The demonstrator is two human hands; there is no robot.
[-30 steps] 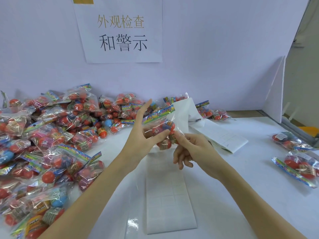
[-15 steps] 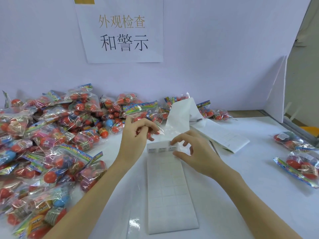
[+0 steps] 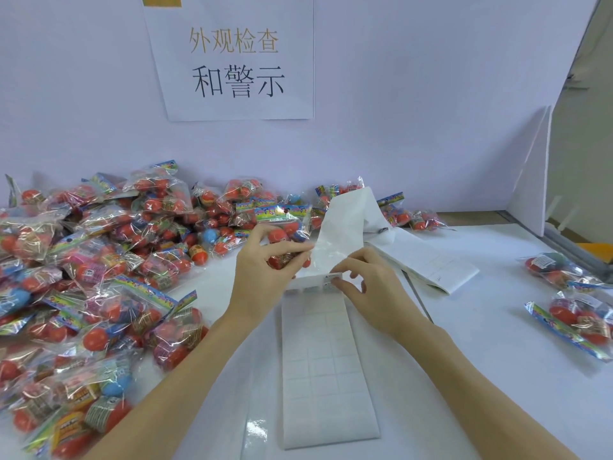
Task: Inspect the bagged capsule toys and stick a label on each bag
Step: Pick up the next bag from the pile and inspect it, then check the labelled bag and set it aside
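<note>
My left hand (image 3: 262,273) grips a clear bag of red capsule toys (image 3: 286,227) with a colourful header strip, held just above the table. A long white label strip (image 3: 323,366) lies on the table in front of me, its far end rising and folding back. My right hand (image 3: 368,287) pinches a small printed label (image 3: 333,278) at the top row of the strip, thumb and forefinger on its right end. The bag sits just left of that label row.
A big heap of bagged capsule toys (image 3: 99,277) covers the left of the white table. Three bags (image 3: 570,293) lie apart at the right edge. Used strip backing (image 3: 428,260) trails to the right behind my hands. A paper sign (image 3: 232,58) hangs on the back wall.
A second ago both hands held the bag up between them. My left hand has since lowered with the bag, and my right hand has dropped to the label strip and taken hold of a label.
</note>
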